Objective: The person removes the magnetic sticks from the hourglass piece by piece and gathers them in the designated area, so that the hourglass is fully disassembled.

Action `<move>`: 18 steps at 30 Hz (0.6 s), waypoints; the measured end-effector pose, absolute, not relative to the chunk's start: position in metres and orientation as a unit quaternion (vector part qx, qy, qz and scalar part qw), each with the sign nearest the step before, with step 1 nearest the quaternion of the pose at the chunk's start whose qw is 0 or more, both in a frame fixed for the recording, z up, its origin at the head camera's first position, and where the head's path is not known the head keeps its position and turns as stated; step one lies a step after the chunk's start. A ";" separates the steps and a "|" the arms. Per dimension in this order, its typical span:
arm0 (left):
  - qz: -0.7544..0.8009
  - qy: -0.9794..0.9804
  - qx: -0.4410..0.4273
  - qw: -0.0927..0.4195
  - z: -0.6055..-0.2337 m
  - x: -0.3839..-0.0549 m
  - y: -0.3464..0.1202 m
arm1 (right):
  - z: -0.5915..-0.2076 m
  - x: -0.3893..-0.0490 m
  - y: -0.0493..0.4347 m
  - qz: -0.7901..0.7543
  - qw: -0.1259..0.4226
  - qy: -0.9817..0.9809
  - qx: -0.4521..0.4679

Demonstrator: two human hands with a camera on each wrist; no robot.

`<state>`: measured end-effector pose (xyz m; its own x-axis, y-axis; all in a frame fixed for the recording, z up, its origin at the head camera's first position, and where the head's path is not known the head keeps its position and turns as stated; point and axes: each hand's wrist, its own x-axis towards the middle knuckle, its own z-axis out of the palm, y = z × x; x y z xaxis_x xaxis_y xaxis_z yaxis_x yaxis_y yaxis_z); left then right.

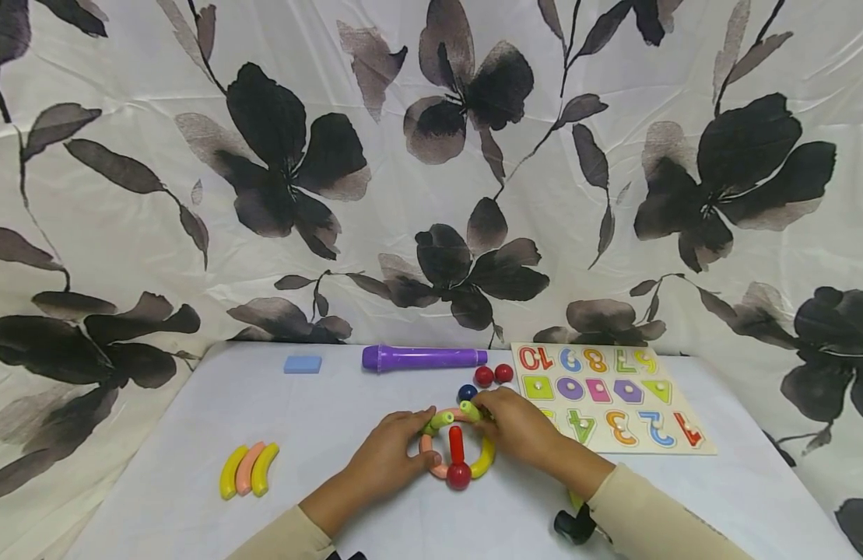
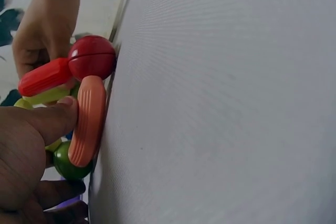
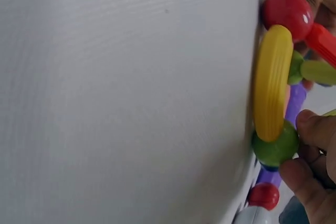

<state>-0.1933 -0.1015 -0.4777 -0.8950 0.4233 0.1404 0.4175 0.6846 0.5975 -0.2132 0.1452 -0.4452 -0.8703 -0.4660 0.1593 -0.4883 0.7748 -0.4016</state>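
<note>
Both hands hold a magnetic rod-and-ball ring on the white table. Its front is a red ball (image 1: 459, 476) bearing an upright red rod (image 1: 456, 445). A curved yellow rod (image 1: 485, 457) forms the right side, a curved pink rod (image 2: 88, 124) the left. Light green rods (image 1: 441, 420) rise from both back corners. My left hand (image 1: 391, 455) grips the back left corner, thumb against the pink rod, fingers by a green ball (image 2: 69, 162). At the back right corner, my right hand (image 1: 520, 428) pinches another green ball (image 3: 275, 145). The hands partly hide the joints.
Curved yellow and pink rods (image 1: 244, 470) lie at the left. Behind are a blue block (image 1: 302, 365), a purple microphone-shaped toy (image 1: 431, 358), two red balls (image 1: 483, 376) and a blue ball (image 1: 467, 393). A number puzzle board (image 1: 707, 445) lies behind the right forearm.
</note>
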 end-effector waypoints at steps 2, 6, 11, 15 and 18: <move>0.323 0.919 0.227 0.006 -0.478 -0.193 -0.101 | -0.443 -0.214 0.148 0.241 0.015 -0.942 0.234; 0.326 0.919 0.222 0.009 -0.477 -0.193 -0.101 | -0.436 -0.211 0.157 0.268 0.015 -0.943 0.198; 0.333 0.917 0.221 0.003 -0.476 -0.192 -0.102 | -0.428 -0.203 0.176 0.295 0.024 -0.943 0.154; 0.332 0.917 0.221 0.006 -0.476 -0.192 -0.102 | -0.426 -0.194 0.198 0.306 0.029 -0.942 0.136; 0.330 0.918 0.222 0.006 -0.476 -0.192 -0.103 | -0.427 -0.185 0.216 0.299 0.033 -0.946 0.124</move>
<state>-0.1920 -0.1025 -0.4758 -0.9013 0.4114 0.1358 0.4037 0.6838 0.6079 -0.1853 0.2164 -0.4266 -0.9673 -0.2137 0.1368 -0.2535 0.7906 -0.5573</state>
